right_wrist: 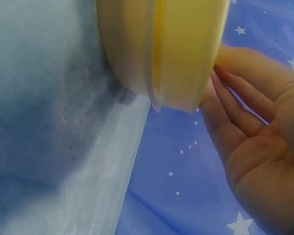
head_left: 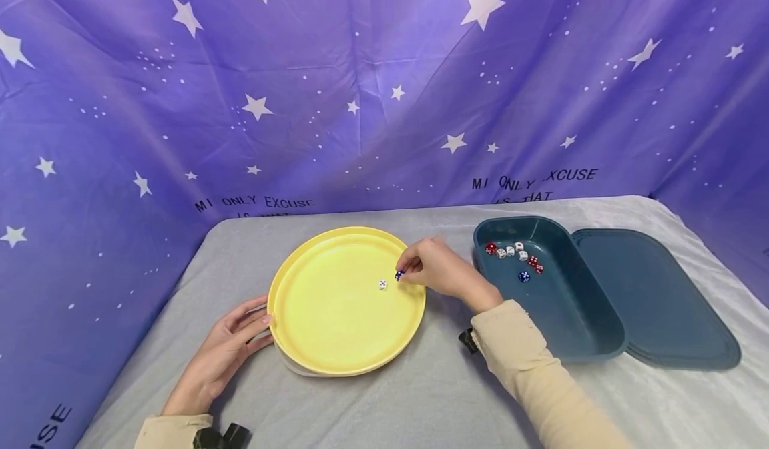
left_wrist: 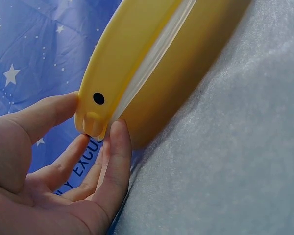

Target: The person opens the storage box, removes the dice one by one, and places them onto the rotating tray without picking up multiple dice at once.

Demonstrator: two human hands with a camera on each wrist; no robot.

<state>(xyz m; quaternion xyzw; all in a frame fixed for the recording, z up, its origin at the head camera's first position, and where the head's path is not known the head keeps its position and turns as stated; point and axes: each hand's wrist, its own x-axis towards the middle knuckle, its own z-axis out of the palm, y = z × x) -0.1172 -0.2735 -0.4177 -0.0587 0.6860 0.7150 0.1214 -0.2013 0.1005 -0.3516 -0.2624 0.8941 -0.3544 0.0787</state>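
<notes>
Blue die in right hand, left hand well apart

"MI ONLY EXCUSE" on curtain

Container left of box, die on container, dice in box, lid rightmost, curtain behind

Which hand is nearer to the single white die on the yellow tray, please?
Right. The right hand, pinching a blue die, is just to the right of the white die. The left hand is farther, at the left edge of the yellow tray.
</notes>
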